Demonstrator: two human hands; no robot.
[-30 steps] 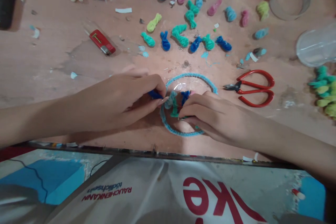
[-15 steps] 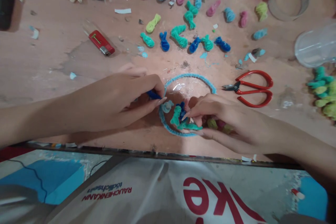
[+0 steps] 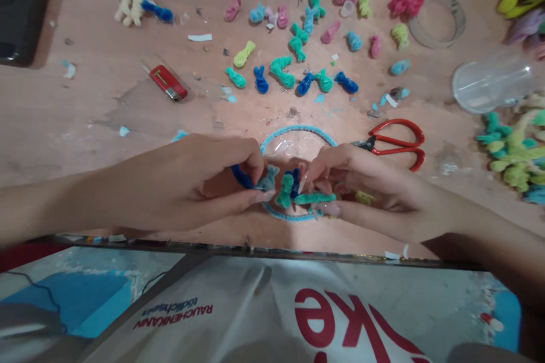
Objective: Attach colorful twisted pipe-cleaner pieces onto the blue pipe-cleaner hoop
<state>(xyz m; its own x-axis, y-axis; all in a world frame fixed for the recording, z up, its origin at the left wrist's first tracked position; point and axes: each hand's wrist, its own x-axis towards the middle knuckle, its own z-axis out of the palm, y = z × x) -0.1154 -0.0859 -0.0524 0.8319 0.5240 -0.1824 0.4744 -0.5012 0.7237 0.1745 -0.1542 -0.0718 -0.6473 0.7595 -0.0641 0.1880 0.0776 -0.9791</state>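
A light-blue fuzzy ring (image 3: 300,128) lies on the table between my hands, with small twisted pipe-cleaner pieces along its near part. My left hand (image 3: 213,176) is curled at the ring's left side, thumb and fingers closed on a dark-blue pipe cleaner (image 3: 242,176). A pale-blue twist (image 3: 269,177) touches its fingertips. My right hand (image 3: 366,187) bends over the ring's right side. Its thumb presses a green pipe-cleaner strip (image 3: 313,198), and a fingertip rests by a dark-blue twist (image 3: 295,181). A green twist (image 3: 285,190) stands between the hands. Pink and yellow pieces are partly hidden under my right hand.
Red-handled snips (image 3: 398,139) lie just beyond my right hand. A red lighter (image 3: 168,82) is at left. Several coloured twists (image 3: 281,72) are scattered behind the ring. A clear cup (image 3: 489,85), a tape roll (image 3: 440,20) and a pile of green-yellow pieces (image 3: 515,153) sit at right.
My left hand has moved slightly nearer, its fingers bent further around the dark-blue pipe cleaner and touching the pale-blue twist. My right hand has shifted a little left. The view has tilted upward.
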